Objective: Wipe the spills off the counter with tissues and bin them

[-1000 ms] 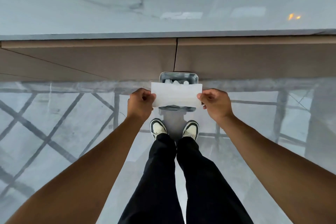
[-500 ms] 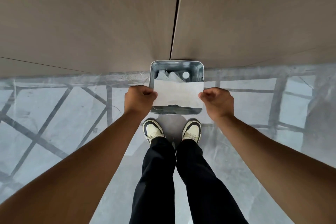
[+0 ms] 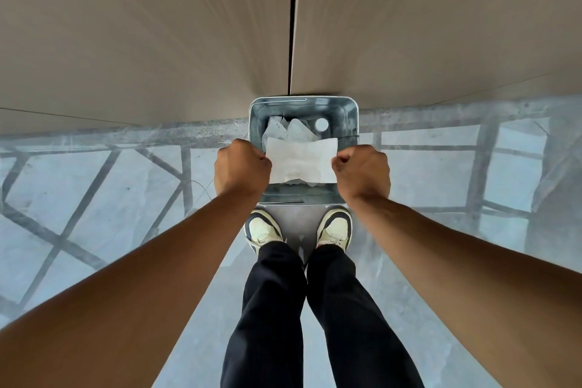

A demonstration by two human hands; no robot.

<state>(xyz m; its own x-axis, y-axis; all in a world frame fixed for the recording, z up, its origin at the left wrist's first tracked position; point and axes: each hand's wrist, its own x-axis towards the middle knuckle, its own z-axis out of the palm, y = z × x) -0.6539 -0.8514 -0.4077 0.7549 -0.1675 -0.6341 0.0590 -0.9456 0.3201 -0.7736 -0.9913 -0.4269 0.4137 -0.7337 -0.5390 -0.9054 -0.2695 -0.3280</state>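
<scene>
A white tissue (image 3: 301, 160) is stretched flat between my two hands, directly above the open metal bin (image 3: 346, 110). My left hand (image 3: 242, 167) pinches its left edge and my right hand (image 3: 362, 172) pinches its right edge. The square silver bin stands on the floor against the cabinet, and several crumpled white tissues (image 3: 288, 131) lie inside it. The counter top is out of view.
Beige cabinet doors (image 3: 157, 41) with a dark vertical gap fill the upper frame. The glossy grey floor (image 3: 94, 192) reflects a lattice pattern. My two shoes (image 3: 263, 230) stand just in front of the bin, below my hands.
My view has tipped down: the marble counter has left the frame and the bin looks larger. Both hands have lowered the tissue closer over the bin, and it sags slightly in the middle.
</scene>
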